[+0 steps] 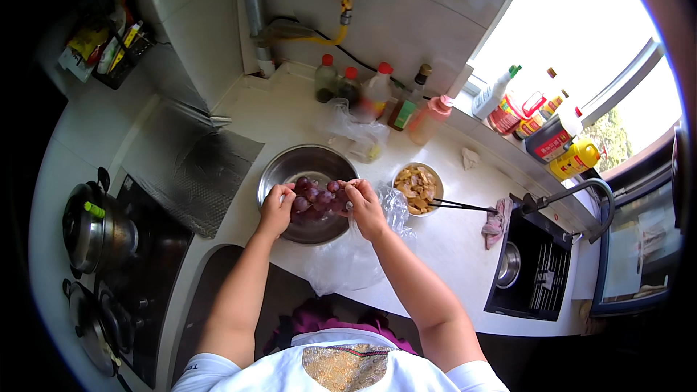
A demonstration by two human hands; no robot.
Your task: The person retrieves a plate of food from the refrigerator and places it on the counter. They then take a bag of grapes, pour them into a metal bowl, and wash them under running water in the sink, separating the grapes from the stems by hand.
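Note:
A small bunch of dark red grapes (314, 194) hangs over a steel mixing bowl (270, 173) on the white counter. My left hand (276, 210) grips the bunch at its left side, fingers closed. On the other side, my right hand (365, 208) pinches the right end of the bunch; whether it has a stem or a grape there is hidden. The inside of the bowl shows bare metal around the grapes. A crumpled clear plastic bag (347, 261) lies beside the bowl, under my right forearm.
Right of the bag, a white bowl (438, 177) holds brown sliced food, with black chopsticks (465, 206) across its rim. Several bottles (377, 91) line the back wall. The sink (526, 261) is at the right; a stove with pots (98, 236) stands left.

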